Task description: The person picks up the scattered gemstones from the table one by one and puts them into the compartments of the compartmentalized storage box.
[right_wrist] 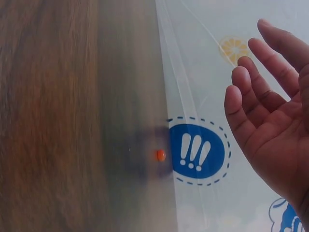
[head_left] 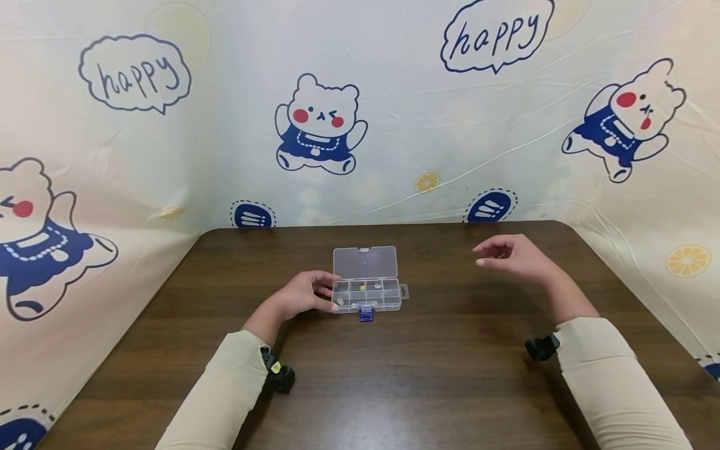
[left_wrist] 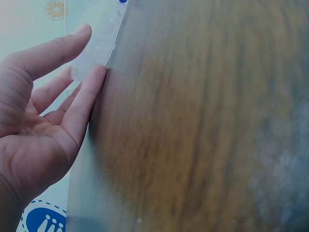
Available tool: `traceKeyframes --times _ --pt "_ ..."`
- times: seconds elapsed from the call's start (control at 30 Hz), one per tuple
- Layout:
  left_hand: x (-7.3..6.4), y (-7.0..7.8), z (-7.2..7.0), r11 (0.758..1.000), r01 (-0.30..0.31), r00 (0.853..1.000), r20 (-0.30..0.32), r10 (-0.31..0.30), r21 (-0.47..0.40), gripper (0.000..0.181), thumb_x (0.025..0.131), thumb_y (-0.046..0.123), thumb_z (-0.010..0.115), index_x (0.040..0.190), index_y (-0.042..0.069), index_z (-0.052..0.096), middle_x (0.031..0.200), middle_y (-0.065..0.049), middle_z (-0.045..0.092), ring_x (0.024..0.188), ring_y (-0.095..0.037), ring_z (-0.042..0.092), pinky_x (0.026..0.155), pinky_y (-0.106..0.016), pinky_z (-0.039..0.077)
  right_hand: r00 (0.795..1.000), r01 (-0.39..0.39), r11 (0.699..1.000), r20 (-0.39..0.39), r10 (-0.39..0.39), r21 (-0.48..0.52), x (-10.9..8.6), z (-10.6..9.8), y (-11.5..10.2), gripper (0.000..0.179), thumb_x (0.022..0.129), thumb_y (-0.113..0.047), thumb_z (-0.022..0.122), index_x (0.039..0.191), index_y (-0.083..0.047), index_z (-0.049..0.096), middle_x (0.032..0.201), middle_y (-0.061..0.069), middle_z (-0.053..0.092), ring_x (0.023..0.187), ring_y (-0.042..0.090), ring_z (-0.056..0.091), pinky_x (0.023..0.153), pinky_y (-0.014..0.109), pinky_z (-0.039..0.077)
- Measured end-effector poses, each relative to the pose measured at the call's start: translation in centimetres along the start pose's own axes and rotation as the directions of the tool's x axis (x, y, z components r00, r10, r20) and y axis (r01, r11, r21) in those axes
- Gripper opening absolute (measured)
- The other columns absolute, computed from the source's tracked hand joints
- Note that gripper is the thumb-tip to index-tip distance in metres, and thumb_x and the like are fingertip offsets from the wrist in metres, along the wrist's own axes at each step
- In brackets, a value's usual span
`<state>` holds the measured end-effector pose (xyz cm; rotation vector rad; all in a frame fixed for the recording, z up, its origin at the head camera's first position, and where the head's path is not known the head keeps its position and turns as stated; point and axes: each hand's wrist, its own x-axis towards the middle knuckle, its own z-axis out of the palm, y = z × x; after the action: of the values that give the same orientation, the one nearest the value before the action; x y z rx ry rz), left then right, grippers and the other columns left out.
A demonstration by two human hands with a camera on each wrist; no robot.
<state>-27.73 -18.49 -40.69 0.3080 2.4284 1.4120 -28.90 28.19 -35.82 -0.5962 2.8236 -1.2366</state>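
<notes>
A clear plastic compartment box (head_left: 365,295) lies on the brown table with its lid (head_left: 364,262) folded back and its blue latch (head_left: 366,314) at the front. Several small pieces, one yellowish (head_left: 362,288), sit in its compartments. My left hand (head_left: 306,292) holds the left end of the box, thumb by the front corner and fingers behind. In the left wrist view, that box (left_wrist: 104,43) is partly hidden by the fingers. Off to the right, my right hand (head_left: 514,255) hovers above the table with fingers loosely bent, holding nothing. A small orange bead-like piece (right_wrist: 161,155) appears in the right wrist view.
The wooden table (head_left: 427,375) reaches back to a printed cloth (head_left: 394,125) with bears and "happy" bubbles. That cloth also hangs along both sides. Black wrist cameras (head_left: 278,375) are strapped at both sleeves.
</notes>
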Motion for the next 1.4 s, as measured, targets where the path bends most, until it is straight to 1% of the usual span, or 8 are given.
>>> traceKeyframes --times 0.13,0.37,0.47,0.57,0.67,0.93,1.17,1.4 --pt "0.1 -0.1 0.0 1.0 0.004 1.0 0.001 -0.004 0.006 0.066 0.071 0.01 0.087 0.131 0.009 0.06 0.121 -0.01 0.06 0.104 -0.026 0.056 0.088 -0.034 0.052 0.999 -0.023 1.0 -0.028 0.023 0.0 -0.2 -0.3 0.5 0.035 0.088 -0.033 0.074 0.113 -0.008 0.069 0.103 0.01 0.067 0.09 0.026 0.058 0.072 0.029 0.053" --pt "0.2 -0.3 -0.1 1.0 0.009 1.0 0.003 -0.009 0.005 0.066 0.07 0.011 0.088 0.13 0.011 0.06 0.12 -0.009 0.06 0.104 -0.026 0.056 0.088 -0.033 0.052 0.995 -0.044 0.999 -0.094 0.044 -0.002 -0.4 -0.8 1.3 0.037 0.088 -0.03 0.075 0.113 -0.004 0.069 0.102 0.013 0.067 0.088 0.024 0.057 0.07 0.027 0.05" --pt "0.3 -0.3 -0.1 1.0 -0.005 1.0 0.007 0.005 0.006 0.067 0.07 0.01 0.088 0.131 0.009 0.06 0.121 -0.009 0.06 0.103 -0.025 0.057 0.086 -0.033 0.052 0.991 -0.08 0.997 -0.107 0.081 0.013 -0.6 -0.9 1.8 0.04 0.087 -0.03 0.076 0.115 -0.003 0.068 0.106 0.015 0.066 0.091 0.025 0.055 0.072 0.026 0.05" --pt "0.3 -0.3 0.0 1.0 -0.015 1.0 0.008 0.015 0.007 0.067 0.071 0.01 0.088 0.131 0.008 0.06 0.122 -0.01 0.061 0.103 -0.024 0.058 0.086 -0.034 0.052 0.986 -0.124 0.991 -0.103 0.128 0.043 -0.8 -1.0 2.5 0.043 0.086 -0.031 0.076 0.117 -0.002 0.067 0.109 0.016 0.064 0.093 0.026 0.053 0.074 0.026 0.049" --pt "0.4 -0.3 0.0 1.0 -0.015 1.0 0.007 0.015 0.003 0.066 0.071 0.009 0.088 0.131 0.008 0.059 0.122 -0.01 0.06 0.103 -0.024 0.058 0.086 -0.034 0.052 0.984 -0.142 0.988 -0.099 0.148 0.064 -0.8 -1.1 3.4 0.045 0.086 -0.031 0.076 0.118 0.0 0.066 0.108 0.017 0.064 0.093 0.025 0.054 0.074 0.026 0.049" --pt "0.3 -0.4 -0.1 1.0 0.009 1.0 -0.001 -0.009 0.003 0.067 0.069 0.011 0.089 0.13 0.011 0.06 0.12 -0.008 0.062 0.103 -0.024 0.058 0.087 -0.034 0.052 0.987 -0.135 0.99 -0.085 0.138 0.042 -0.2 -1.3 5.9 0.04 0.087 -0.026 0.076 0.116 0.001 0.067 0.103 0.016 0.067 0.084 0.02 0.055 0.068 0.028 0.052" --pt "0.3 -0.4 -0.1 1.0 -0.003 1.0 0.001 0.003 -0.007 0.067 0.07 0.01 0.088 0.13 0.009 0.06 0.121 -0.009 0.061 0.103 -0.025 0.058 0.086 -0.033 0.052 0.987 -0.144 0.989 -0.071 0.146 0.038 0.8 -1.3 7.2 0.036 0.087 -0.02 0.075 0.114 0.003 0.067 0.104 0.019 0.068 0.082 0.018 0.059 0.067 0.029 0.054" --pt "0.4 -0.6 -0.1 1.0 -0.011 1.0 0.009 0.011 -0.012 0.067 0.071 0.009 0.088 0.131 0.006 0.059 0.122 -0.011 0.06 0.103 -0.025 0.057 0.085 -0.034 0.053 0.979 -0.195 0.979 -0.05 0.198 0.051 1.2 -1.2 8.2 0.039 0.088 -0.018 0.074 0.118 0.006 0.064 0.11 0.022 0.067 0.084 0.02 0.06 0.069 0.028 0.055"
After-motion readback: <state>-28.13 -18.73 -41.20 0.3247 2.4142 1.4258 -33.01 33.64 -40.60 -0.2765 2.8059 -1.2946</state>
